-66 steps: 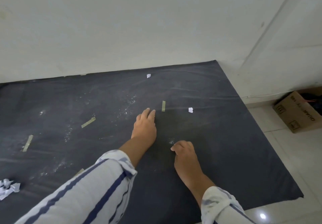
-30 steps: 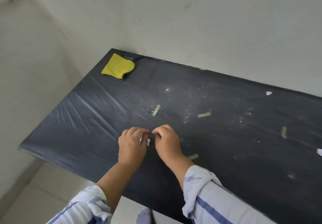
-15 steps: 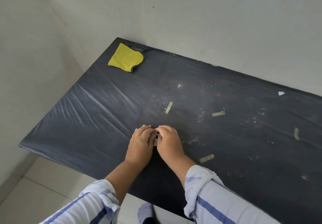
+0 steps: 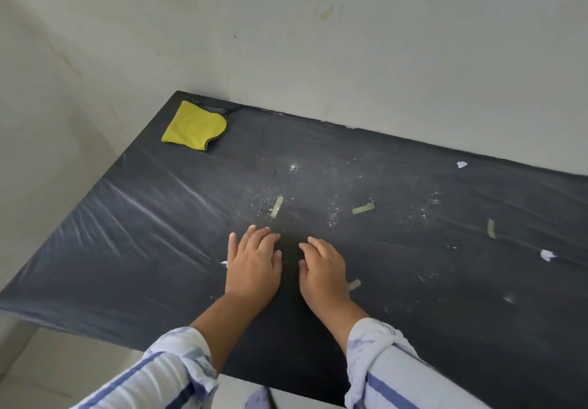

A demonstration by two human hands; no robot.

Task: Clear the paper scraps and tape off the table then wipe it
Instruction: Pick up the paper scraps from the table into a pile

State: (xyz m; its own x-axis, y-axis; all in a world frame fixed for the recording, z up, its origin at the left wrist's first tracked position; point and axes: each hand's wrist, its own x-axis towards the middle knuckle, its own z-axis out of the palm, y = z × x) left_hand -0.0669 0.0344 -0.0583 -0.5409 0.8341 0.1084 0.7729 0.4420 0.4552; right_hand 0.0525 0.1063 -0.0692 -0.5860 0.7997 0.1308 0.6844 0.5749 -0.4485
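Note:
My left hand (image 4: 254,265) lies flat on the black table (image 4: 152,217), fingers spread and straight. A white paper scrap (image 4: 224,263) peeks out from under its left edge. My right hand (image 4: 324,271) rests beside it, fingers loosely bent, with nothing visible in it. Strips of tape are stuck ahead of my fingers (image 4: 276,206), further right (image 4: 362,208), at the far right (image 4: 491,228) and beside my right wrist (image 4: 353,285). More white scraps lie at the back right (image 4: 461,164) and right (image 4: 548,255). A yellow cloth (image 4: 194,126) sits in the far left corner.
White crumbs and dust are scattered over the middle of the table. Walls close off the back and left sides. The near table edge runs under my forearms, with floor below.
My hands, pinched together over a small scrap half a second ago, have moved apart. The left hand now lies flat with the scrap at its edge.

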